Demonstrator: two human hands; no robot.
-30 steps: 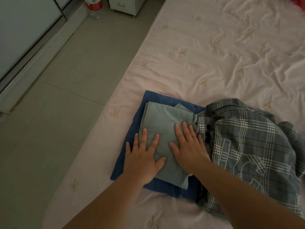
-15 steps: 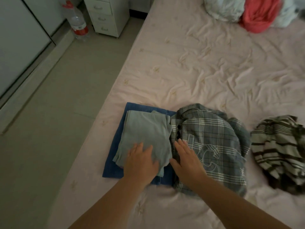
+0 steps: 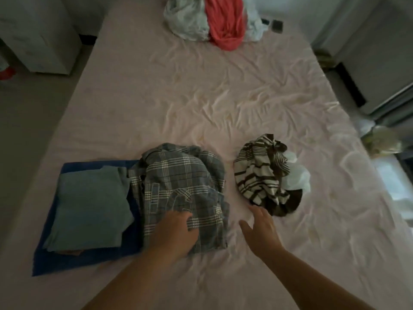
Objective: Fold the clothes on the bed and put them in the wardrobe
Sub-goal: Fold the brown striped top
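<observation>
Left hand [image 3: 173,233] fingertips hidden in plaid shirt [image 3: 178,186].
</observation>
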